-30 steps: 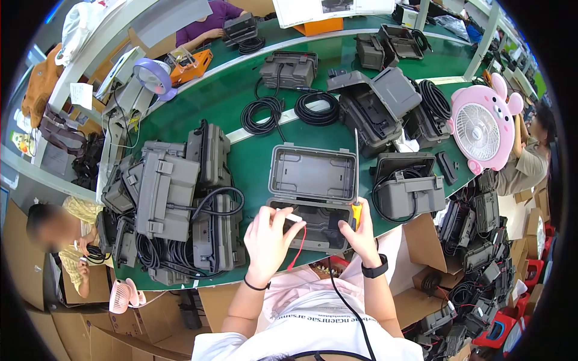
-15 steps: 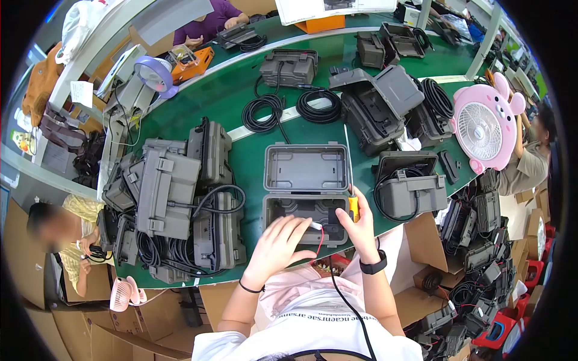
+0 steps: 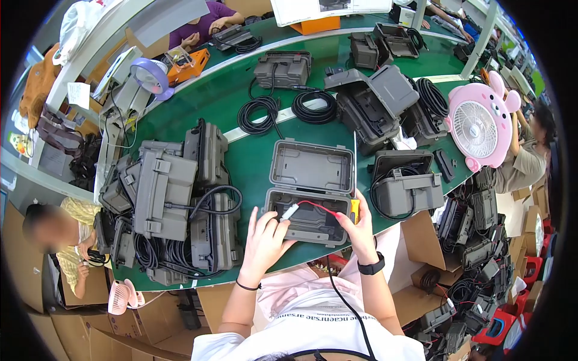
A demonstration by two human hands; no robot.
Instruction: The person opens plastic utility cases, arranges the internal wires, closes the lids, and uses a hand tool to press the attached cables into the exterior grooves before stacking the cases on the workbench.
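In front of me an open grey plastic case (image 3: 312, 165) stands on the green table, its lid tilted back. My left hand (image 3: 265, 240) is over the left side of its lower half, with a small white connector (image 3: 289, 212) at the fingertips. A red wire (image 3: 316, 206) arches from the connector across the case to my right thumb. At the case's right side, my right hand (image 3: 360, 231) is closed around a yellow-handled screwdriver (image 3: 355, 210) and pinches the red wire. The screwdriver's shaft points away from me along the lid's right edge.
Stacked grey cases (image 3: 165, 192) with cables crowd the left. Coiled black cables (image 3: 259, 114) lie behind, and more cases (image 3: 367, 108) stand at the right near a pink fan (image 3: 481, 129). A black cord (image 3: 346, 301) crosses my lap. Other people sit around the table.
My left hand and the white connector have moved left. The red wire now stretches across the case to my right thumb. The case has shifted slightly and sits at a small tilt.
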